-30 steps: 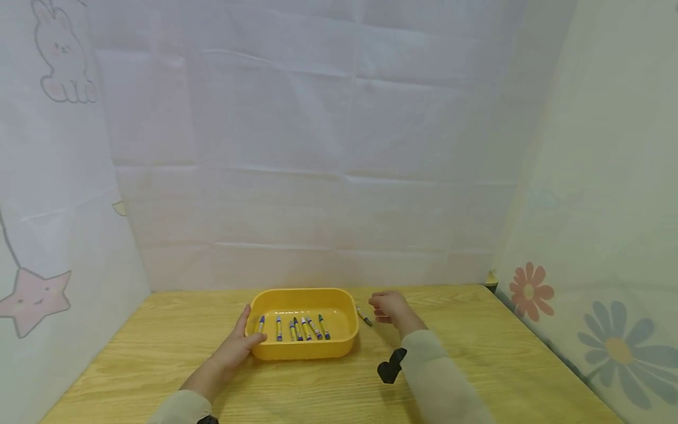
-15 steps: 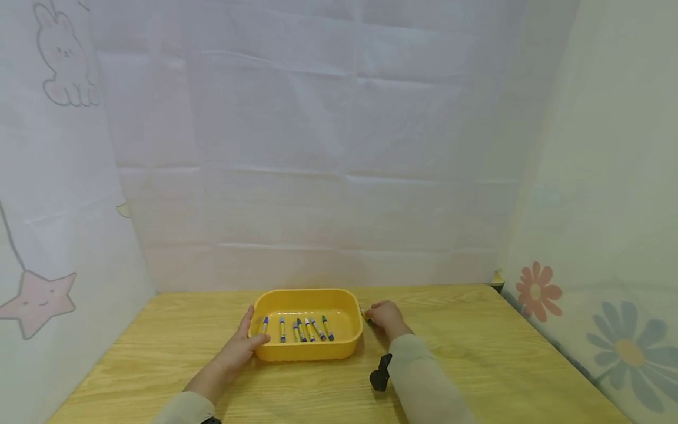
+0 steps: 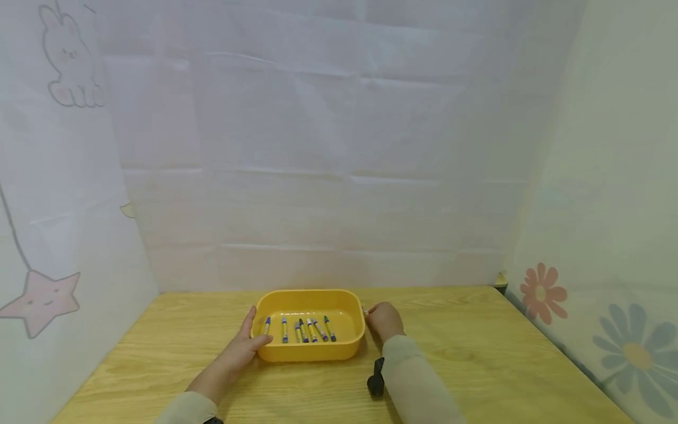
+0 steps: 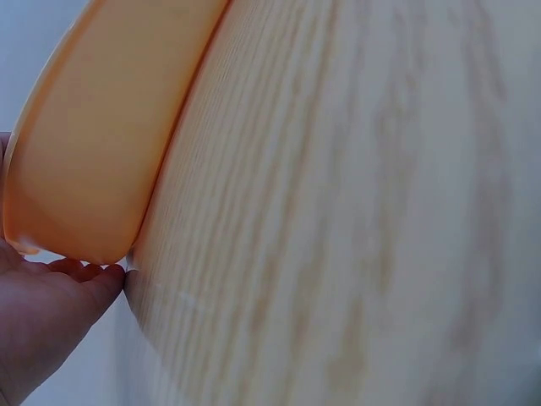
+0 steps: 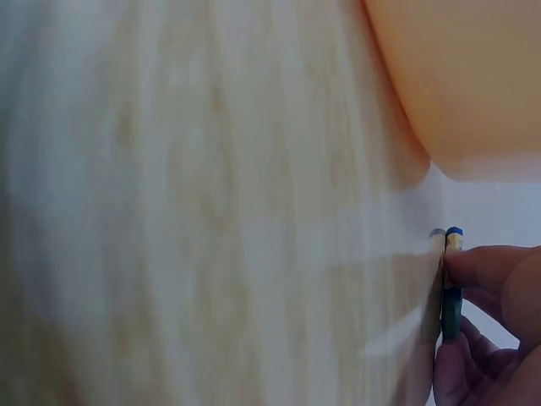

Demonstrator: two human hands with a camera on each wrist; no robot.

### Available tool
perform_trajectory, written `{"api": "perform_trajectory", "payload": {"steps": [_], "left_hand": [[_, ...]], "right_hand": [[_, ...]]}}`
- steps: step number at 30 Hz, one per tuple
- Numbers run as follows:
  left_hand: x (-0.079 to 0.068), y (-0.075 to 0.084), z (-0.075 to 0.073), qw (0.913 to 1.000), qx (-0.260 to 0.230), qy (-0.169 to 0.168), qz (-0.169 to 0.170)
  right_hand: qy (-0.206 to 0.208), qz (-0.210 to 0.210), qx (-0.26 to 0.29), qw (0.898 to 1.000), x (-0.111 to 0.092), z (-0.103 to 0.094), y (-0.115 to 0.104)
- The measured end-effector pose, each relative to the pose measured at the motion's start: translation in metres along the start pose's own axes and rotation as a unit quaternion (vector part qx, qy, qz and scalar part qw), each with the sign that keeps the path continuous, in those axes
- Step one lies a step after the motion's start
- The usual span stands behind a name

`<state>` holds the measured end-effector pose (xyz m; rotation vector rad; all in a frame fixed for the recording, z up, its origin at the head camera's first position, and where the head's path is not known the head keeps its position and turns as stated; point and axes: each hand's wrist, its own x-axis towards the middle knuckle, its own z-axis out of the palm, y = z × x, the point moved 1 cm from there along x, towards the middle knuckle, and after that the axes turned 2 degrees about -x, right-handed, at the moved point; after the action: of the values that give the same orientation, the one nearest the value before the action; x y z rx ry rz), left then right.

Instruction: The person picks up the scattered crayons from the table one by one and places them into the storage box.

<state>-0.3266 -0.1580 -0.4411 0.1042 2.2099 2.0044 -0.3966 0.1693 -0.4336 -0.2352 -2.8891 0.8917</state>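
In the head view, a yellow plastic tray (image 3: 309,353) stands on the wooden table with several crayons (image 3: 311,331) lying in it. My left hand (image 3: 238,353) grips the tray's left end, thumb over the near rim; in the left wrist view its fingertips press against the tray's outer wall. Just beyond the tray's right end is my right hand (image 3: 385,322). It pinches a dark green crayon (image 5: 452,311) between thumb and fingers, close against the tabletop in the right wrist view. Most of that crayon is hidden by the hand in the head view.
The wooden table (image 3: 477,353) extends to both sides of the tray. A pale sheet (image 3: 328,176) hangs behind it, with printed sheets at the left and right. A black wrist device (image 3: 376,378) sits at the right sleeve.
My right hand has come down and left onto the crayon beside the tray and now pinches it. The left hand keeps its grip on the tray; the view has shifted slightly.
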Motion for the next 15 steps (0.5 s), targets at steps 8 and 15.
{"api": "perform_trajectory", "payload": {"steps": [8, 15], "left_hand": [[-0.002, 0.002, 0.0, 1.0, 0.001, -0.008, -0.002], [-0.002, 0.004, 0.0, 0.9999, 0.007, -0.01, -0.002]], "right_hand": [[0.004, 0.002, 0.033, 0.999, 0.007, -0.009, 0.012], [-0.018, 0.063, 0.219, 0.974, 0.011, -0.024, 0.012]]}}
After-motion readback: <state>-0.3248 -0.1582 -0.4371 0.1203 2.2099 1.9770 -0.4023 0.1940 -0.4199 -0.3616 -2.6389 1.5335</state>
